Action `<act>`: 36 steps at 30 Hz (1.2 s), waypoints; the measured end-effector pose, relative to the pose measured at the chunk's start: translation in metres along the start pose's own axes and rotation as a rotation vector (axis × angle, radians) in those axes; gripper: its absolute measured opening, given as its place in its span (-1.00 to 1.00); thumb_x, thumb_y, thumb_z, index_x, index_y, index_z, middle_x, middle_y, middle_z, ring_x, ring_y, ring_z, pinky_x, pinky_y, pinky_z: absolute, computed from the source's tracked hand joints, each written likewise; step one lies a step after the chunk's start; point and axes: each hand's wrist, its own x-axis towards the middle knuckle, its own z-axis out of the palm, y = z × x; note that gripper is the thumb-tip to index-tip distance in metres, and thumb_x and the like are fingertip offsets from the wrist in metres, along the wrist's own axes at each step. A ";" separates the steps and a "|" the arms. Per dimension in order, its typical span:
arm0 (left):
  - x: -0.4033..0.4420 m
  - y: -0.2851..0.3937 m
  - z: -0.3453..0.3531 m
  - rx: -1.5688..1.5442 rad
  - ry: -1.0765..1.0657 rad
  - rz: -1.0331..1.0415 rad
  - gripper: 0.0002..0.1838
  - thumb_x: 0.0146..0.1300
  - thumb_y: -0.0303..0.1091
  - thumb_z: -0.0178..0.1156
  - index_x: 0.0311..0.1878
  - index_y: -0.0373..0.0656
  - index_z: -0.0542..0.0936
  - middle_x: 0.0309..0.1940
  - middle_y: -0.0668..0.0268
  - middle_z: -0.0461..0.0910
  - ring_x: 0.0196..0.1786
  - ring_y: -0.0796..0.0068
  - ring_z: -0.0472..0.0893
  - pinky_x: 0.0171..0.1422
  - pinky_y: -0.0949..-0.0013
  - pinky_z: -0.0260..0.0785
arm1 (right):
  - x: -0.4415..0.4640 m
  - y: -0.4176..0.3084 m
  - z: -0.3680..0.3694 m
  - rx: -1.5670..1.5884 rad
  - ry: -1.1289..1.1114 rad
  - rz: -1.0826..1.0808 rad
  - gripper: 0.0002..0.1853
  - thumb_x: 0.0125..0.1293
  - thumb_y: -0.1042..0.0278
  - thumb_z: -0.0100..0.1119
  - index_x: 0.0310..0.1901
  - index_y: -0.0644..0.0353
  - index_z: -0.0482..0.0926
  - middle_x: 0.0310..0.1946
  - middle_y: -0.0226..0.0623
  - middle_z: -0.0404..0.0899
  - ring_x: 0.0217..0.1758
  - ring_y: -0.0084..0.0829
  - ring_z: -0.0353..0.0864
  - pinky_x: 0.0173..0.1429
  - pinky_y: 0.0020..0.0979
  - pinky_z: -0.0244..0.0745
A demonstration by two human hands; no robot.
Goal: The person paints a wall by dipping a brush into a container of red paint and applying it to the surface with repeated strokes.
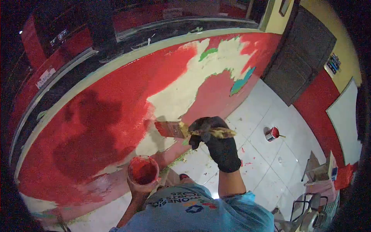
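Observation:
My right hand (210,133), in a black glove, is closed round the handle of a paintbrush (170,129). The brush points left, its bristles coated red, close in front of the wall (170,96); whether they touch it I cannot tell. In my left hand (139,191), low and left of centre, is a cup of red paint (143,170), tilted so its inside shows. Most of the fingers round the cup are hidden. Fresh red covers the wall's left part, with a cream patch and faded pink areas to the right.
A paint can (272,133) with a stick or brush in it stands on the white tiled floor (266,162). Red drips mark the tiles. A dark door (305,54) is at the upper right, with a metal-framed object (309,212) at the lower right. A window ledge (154,44) tops the wall.

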 end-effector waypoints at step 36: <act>0.009 0.069 0.022 0.118 -0.060 0.300 0.02 -0.57 -0.24 0.51 0.09 -0.27 0.18 -0.04 0.10 0.35 0.06 0.30 0.37 0.17 0.32 0.16 | -0.016 -0.005 0.083 -0.396 0.108 -0.214 -0.46 -0.04 0.55 0.21 0.01 0.28 0.22 -0.14 -0.18 0.41 -0.13 -0.34 0.44 -0.02 -0.32 0.38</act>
